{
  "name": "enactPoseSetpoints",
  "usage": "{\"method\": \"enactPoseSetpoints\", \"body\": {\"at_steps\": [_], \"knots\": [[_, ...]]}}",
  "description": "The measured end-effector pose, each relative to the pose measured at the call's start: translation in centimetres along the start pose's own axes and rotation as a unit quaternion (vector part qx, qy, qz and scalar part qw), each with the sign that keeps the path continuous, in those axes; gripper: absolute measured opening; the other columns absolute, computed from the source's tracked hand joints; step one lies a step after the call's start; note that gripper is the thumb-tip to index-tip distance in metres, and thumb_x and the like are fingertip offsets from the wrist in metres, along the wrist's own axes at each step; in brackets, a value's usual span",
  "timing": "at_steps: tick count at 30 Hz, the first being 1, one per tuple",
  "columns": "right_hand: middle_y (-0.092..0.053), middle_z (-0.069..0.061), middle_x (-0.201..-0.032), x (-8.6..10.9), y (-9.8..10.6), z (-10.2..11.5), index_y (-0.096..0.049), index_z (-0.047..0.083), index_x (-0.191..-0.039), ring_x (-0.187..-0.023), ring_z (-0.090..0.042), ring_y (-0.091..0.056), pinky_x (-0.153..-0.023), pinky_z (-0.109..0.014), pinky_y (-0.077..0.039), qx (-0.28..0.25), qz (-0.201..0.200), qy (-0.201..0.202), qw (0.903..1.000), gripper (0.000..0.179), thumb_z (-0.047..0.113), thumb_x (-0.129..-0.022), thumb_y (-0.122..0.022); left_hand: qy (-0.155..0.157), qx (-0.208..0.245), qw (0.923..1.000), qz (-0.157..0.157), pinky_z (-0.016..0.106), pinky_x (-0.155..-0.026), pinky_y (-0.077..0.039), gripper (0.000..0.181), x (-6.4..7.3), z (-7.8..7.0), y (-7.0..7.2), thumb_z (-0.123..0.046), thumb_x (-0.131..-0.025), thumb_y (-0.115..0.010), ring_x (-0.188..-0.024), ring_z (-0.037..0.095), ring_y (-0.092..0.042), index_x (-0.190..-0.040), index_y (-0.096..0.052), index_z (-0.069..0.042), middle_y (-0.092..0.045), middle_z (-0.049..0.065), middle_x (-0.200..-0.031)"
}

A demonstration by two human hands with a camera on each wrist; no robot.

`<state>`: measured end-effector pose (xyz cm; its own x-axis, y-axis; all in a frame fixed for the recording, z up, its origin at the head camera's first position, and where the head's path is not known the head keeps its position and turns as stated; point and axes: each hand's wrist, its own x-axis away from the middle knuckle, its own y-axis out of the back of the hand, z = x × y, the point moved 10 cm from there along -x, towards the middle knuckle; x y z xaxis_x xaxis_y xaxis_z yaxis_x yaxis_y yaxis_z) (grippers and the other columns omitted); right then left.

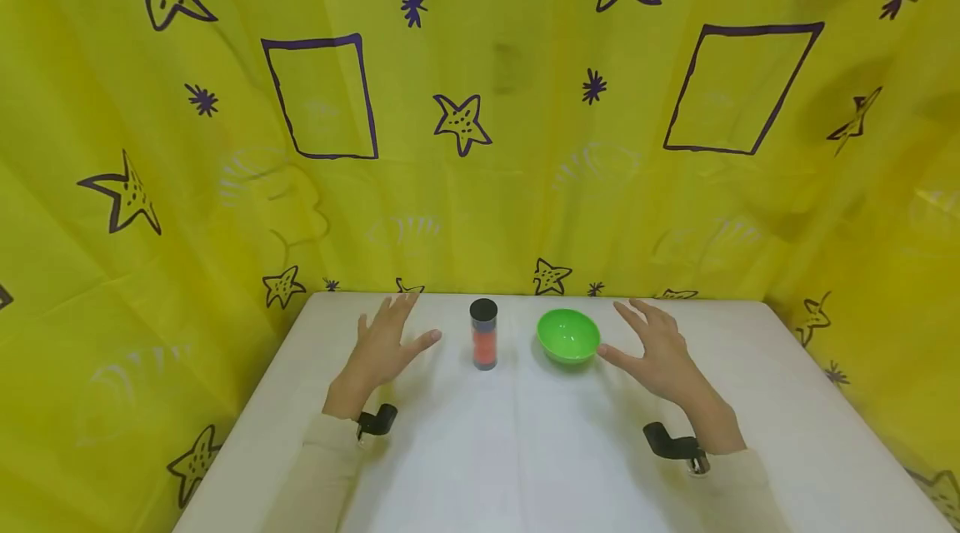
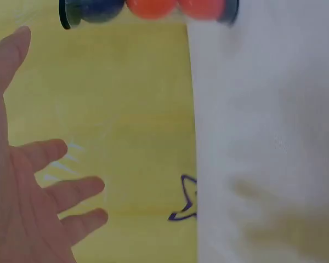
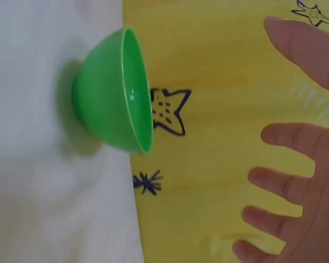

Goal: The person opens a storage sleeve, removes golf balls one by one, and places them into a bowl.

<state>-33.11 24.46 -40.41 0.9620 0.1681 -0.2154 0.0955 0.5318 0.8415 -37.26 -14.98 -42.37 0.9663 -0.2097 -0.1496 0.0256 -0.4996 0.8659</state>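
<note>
A clear tube with a black lid stands upright near the middle of the table. Inside it, in the left wrist view, two orange-red balls and a dark blue one sit in a row. To the tube's right is a green bowl, its mouth facing up and nothing in it. My left hand hovers left of the tube with fingers spread and holds nothing. On the bowl's right, my right hand is also spread and holding nothing; its thumb overlaps the bowl's rim in the head view.
A white table lies under everything. Yellow curtains with dark stars and frames printed on them hang behind its far edge and along both sides. Each wrist carries a black camera mount on a band.
</note>
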Motion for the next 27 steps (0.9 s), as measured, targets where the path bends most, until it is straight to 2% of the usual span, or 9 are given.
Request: {"method": "enactPoseSetpoints", "body": {"at_steps": [5, 9, 12, 17, 20, 22, 27], "knots": [[-0.045, -0.022, -0.153, 0.4, -1.1, 2.0, -0.049, 0.005, -0.149, -0.141, -0.048, -0.036, -0.107, -0.075, -0.034, -0.067, -0.02, 0.037, 0.9969, 0.067, 0.037, -0.095, -0.072, -0.002, 0.113, 0.9935, -0.01, 0.066, -0.122, -0.02, 0.088, 0.1, -0.7, -2.2, -0.065, -0.091, -0.064, -0.153, 0.04, -0.03, -0.161, -0.031, -0.021, -0.039, 0.012, -0.164], [-0.064, -0.017, -0.133, 0.4, -1.5, 3.6, -0.058, 0.003, -0.139, -0.123, -0.04, -0.058, -0.1, -0.064, -0.047, -0.105, -0.049, 0.072, 0.9906, 0.052, 0.025, -0.095, -0.074, 0.005, 0.173, 0.9849, -0.007, 0.062, -0.119, -0.031, 0.089, -0.3, -1.4, -4.2, -0.056, -0.087, -0.075, -0.149, 0.038, -0.039, -0.159, -0.037, -0.021, -0.05, 0.01, -0.156], [-0.072, -0.012, -0.117, 0.4, -1.9, 4.3, -0.062, 0.002, -0.132, -0.107, -0.03, -0.067, -0.092, -0.054, -0.054, -0.123, -0.061, 0.09, 0.9864, 0.042, 0.018, -0.094, -0.074, 0.002, 0.196, 0.9806, -0.005, 0.061, -0.116, -0.036, 0.086, -0.6, -2.1, -5.5, -0.045, -0.086, -0.08, -0.144, 0.039, -0.046, -0.157, -0.04, -0.016, -0.056, 0.012, -0.151], [-0.072, 0.001, -0.099, 0.3, -3.2, 4.6, -0.066, 0.001, -0.125, -0.093, -0.015, -0.068, -0.088, -0.046, -0.058, -0.134, -0.041, 0.093, 0.9857, 0.034, 0.017, -0.096, -0.072, -0.004, 0.218, 0.976, 0.011, 0.06, -0.11, -0.043, 0.079, -1.3, -3.4, -7.6, -0.034, -0.086, -0.082, -0.134, 0.039, -0.054, -0.152, -0.047, -0.011, -0.062, 0.017, -0.142], [-0.073, 0.003, -0.096, 0.2, -4.0, 4.7, -0.067, 0.0, -0.123, -0.089, -0.013, -0.068, -0.085, -0.045, -0.059, -0.135, -0.029, 0.092, 0.9861, 0.033, 0.016, -0.095, -0.073, -0.01, 0.23, 0.9731, 0.015, 0.06, -0.108, -0.045, 0.074, -1.6, -4.0, -8.8, -0.029, -0.086, -0.083, -0.129, 0.039, -0.059, -0.149, -0.05, -0.008, -0.065, 0.019, -0.136], [-0.073, 0.003, -0.095, 0.1, -4.3, 4.7, -0.068, 0.0, -0.122, -0.088, -0.014, -0.069, -0.084, -0.044, -0.059, -0.135, -0.023, 0.089, 0.9866, 0.031, 0.015, -0.094, -0.073, -0.002, 0.236, 0.9716, 0.015, 0.058, -0.107, -0.046, 0.072, -1.7, -4.2, -9.4, -0.027, -0.087, -0.082, -0.126, 0.038, -0.061, -0.148, -0.049, -0.008, -0.066, 0.019, -0.134], [-0.073, 0.002, -0.095, 0.1, -5.1, 4.8, -0.069, 0.002, -0.119, -0.087, -0.014, -0.069, -0.082, -0.035, -0.058, -0.141, -0.01, 0.074, 0.9871, 0.028, 0.014, -0.094, -0.073, 0.02, 0.25, 0.9679, 0.005, 0.055, -0.105, -0.05, 0.067, -1.7, -4.5, -10.0, -0.018, -0.088, -0.081, -0.121, 0.038, -0.064, -0.145, -0.048, -0.004, -0.066, 0.021, -0.133]]}}
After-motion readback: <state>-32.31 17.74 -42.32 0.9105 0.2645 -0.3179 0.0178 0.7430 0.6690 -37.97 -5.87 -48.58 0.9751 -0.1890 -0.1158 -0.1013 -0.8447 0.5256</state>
